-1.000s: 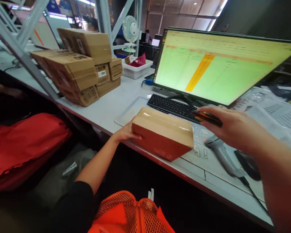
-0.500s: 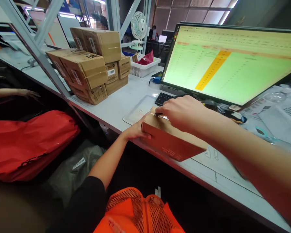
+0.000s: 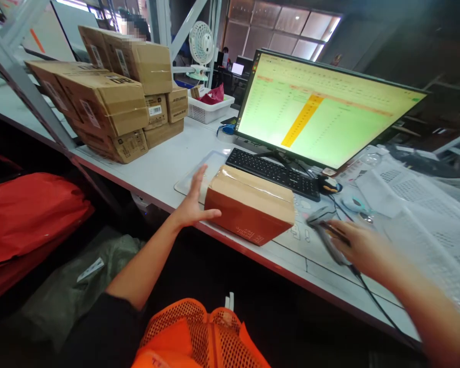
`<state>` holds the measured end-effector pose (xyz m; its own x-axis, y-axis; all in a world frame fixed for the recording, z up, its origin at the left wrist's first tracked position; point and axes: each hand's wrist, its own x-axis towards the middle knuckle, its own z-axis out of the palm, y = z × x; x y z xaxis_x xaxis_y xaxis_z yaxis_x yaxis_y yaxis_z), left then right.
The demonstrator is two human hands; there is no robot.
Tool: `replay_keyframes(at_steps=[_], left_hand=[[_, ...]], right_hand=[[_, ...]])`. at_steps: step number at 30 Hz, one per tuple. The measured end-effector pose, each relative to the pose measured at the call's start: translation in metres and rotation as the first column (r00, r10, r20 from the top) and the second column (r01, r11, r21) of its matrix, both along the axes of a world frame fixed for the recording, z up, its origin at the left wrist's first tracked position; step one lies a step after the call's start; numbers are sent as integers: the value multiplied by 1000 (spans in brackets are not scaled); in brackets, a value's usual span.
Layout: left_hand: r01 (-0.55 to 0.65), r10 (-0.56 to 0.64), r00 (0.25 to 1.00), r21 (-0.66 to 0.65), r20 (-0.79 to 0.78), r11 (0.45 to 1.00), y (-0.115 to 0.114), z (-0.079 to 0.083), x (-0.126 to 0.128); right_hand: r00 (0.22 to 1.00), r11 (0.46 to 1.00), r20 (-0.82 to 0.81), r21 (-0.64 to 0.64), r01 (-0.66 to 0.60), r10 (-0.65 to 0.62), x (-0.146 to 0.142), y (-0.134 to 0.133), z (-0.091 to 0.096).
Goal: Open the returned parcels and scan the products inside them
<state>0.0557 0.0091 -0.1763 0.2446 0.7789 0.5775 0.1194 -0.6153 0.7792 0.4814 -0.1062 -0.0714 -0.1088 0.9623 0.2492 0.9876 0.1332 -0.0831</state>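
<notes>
Head view: the cardboard box (image 3: 249,207) sits at the front of the desk (image 3: 164,153), my left hand (image 3: 189,207) spread wide at its end; my right hand (image 3: 358,245) blurs over the scanner (image 3: 317,216), so I can't tell its grip

The left hand (image 3: 191,208) has opened its grip, and its fingers are now spread beside the box (image 3: 249,207). The right hand (image 3: 354,243) has moved from the box top to the grey scanner (image 3: 319,217).
</notes>
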Motion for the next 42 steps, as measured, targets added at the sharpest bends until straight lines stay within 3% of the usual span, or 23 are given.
replay_keyframes(at_steps=[2,5,7,9,12,15,17,19,24,26,28,31,34,36,38,40,42], left_hand=[[-169,195,977,247,-87,954,-26,26,7],[-132,296,908,465,-298,875,-51,54,34],[-123,352,857,515,-376,849,-53,54,55],[-171,417,826,537,-379,826,-48,45,69],[-228,464,819,551,-337,803,-39,32,75],[-247,482,824,576,-297,779,-38,31,73],[-247,483,825,583,-292,774,-40,34,72],[-241,478,825,576,-302,781,-42,37,73],[-220,462,821,561,-336,798,-47,42,73],[-194,458,801,556,-386,808,-47,52,69],[-101,394,765,509,-510,855,-43,71,64],[82,180,666,312,-723,947,-26,110,58],[150,19,515,112,-857,982,-11,146,61],[116,75,447,140,-892,983,-14,155,68],[60,289,439,348,-851,936,-30,147,73],[9,524,475,599,-707,801,-57,125,72],[-10,614,536,723,-579,691,-86,96,64]], right_hand=[[999,998,16,-52,30,-29,-5,2,-35],[998,995,39,-85,53,-50,-30,14,-72],[998,990,58,-134,39,-32,-46,27,-80],[1000,992,26,-126,15,-11,-57,40,-70],[977,996,-212,92,-17,36,-75,58,-35],[905,967,-360,193,-166,227,-102,72,1],[902,947,-292,119,-297,319,-123,79,18],[927,940,-157,19,-341,340,-139,86,29],[992,995,87,33,-91,88,-145,120,45],[995,999,92,8,-37,36,-140,140,43],[999,993,33,-116,-18,22,-135,159,36],[996,954,-90,-296,-37,11,-130,178,24],[992,948,-128,-317,-38,-3,-128,182,19],[991,947,-132,-319,-34,-9,-129,180,19],[991,949,-137,-313,-32,-11,-129,178,21],[988,952,-154,-305,-39,-9,-130,175,22],[985,952,-172,-301,-50,-3,-131,173,22]])
